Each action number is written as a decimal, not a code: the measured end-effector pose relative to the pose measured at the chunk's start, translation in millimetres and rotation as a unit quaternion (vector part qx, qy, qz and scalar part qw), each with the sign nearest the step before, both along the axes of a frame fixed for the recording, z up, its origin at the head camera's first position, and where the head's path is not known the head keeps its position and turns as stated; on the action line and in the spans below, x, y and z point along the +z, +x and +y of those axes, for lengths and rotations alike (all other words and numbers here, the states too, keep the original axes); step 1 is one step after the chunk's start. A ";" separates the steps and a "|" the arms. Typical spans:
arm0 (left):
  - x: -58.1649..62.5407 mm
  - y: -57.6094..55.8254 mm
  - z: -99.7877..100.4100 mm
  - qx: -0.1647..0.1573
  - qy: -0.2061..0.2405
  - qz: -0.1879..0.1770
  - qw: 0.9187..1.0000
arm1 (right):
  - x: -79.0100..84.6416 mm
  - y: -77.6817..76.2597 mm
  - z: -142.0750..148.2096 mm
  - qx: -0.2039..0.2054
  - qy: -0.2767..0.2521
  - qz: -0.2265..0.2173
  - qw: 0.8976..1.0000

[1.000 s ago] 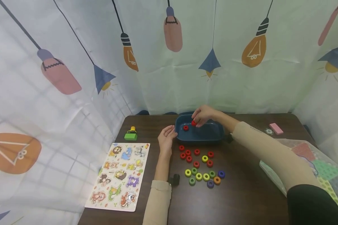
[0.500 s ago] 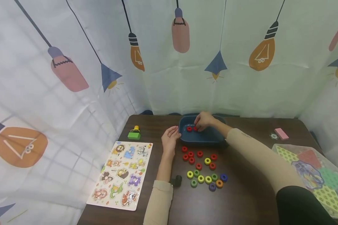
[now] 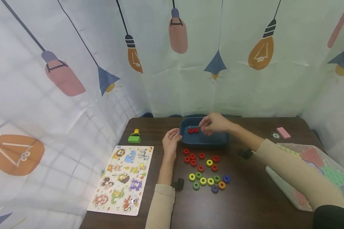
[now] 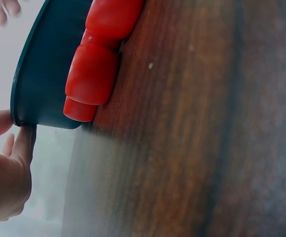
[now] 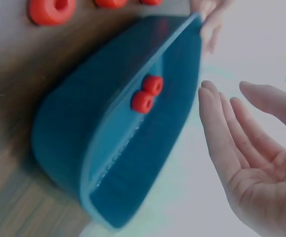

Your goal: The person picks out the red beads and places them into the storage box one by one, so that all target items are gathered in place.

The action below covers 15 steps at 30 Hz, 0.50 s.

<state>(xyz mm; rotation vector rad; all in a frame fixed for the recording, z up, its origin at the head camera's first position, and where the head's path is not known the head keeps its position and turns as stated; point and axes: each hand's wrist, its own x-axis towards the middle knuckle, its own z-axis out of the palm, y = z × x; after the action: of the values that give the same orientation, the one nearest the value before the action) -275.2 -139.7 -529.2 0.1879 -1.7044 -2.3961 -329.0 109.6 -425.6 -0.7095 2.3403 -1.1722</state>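
A dark blue tray (image 3: pixel 202 143) stands at the back of the table. Two small red rings (image 5: pixel 147 94) lie inside it, side by side near its left end. My left hand (image 3: pixel 170 142) is at the tray's left end, its fingertips (image 4: pixel 25 140) touching the wall by the rim. Over the tray's right half hovers my right hand (image 3: pixel 216 122), which holds nothing; its fingers are loosely bent and spread from the thumb in the right wrist view. In front of the tray, several red rings (image 3: pixel 200 168) lie loose on the table.
Several yellow rings (image 3: pixel 192 174), green, blue and orange rings lie nearer the front. An animal puzzle board (image 3: pixel 123 178) and a green block (image 3: pixel 134 139) are on the left. Back right hold a pink block (image 3: pixel 283 132) and a round disc (image 3: pixel 275 135); a clear bag (image 3: pixel 309 156) lies below them.
My right hand has lowered a red ring into the tray beside the other one, let it go and drawn back to the right. My left hand stays at the tray's left end.
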 end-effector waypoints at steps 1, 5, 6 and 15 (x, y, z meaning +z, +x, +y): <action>2.2 0.8 -0.2 -0.005 0.003 0.000 1.000 | 2.2 8.6 4.8 0.000 0.001 0.005 1.000; 10.9 5.6 -2.9 -0.019 0.003 -0.005 1.000 | -1.6 40.4 22.4 0.013 0.006 0.002 1.000; 12.6 6.5 -3.7 -0.021 0.002 -0.006 1.000 | -5.8 46.7 26.0 0.017 0.009 0.000 1.000; -0.7 -1.9 -0.2 0.001 -0.007 -0.005 1.000 | -63.6 78.8 52.4 -0.005 0.084 0.065 0.994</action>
<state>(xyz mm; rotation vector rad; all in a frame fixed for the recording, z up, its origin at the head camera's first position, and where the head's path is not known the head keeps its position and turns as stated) -277.1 -139.9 -529.8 0.2000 -1.7247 -2.3842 -250.2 162.0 -489.2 -0.7348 2.5177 -0.9443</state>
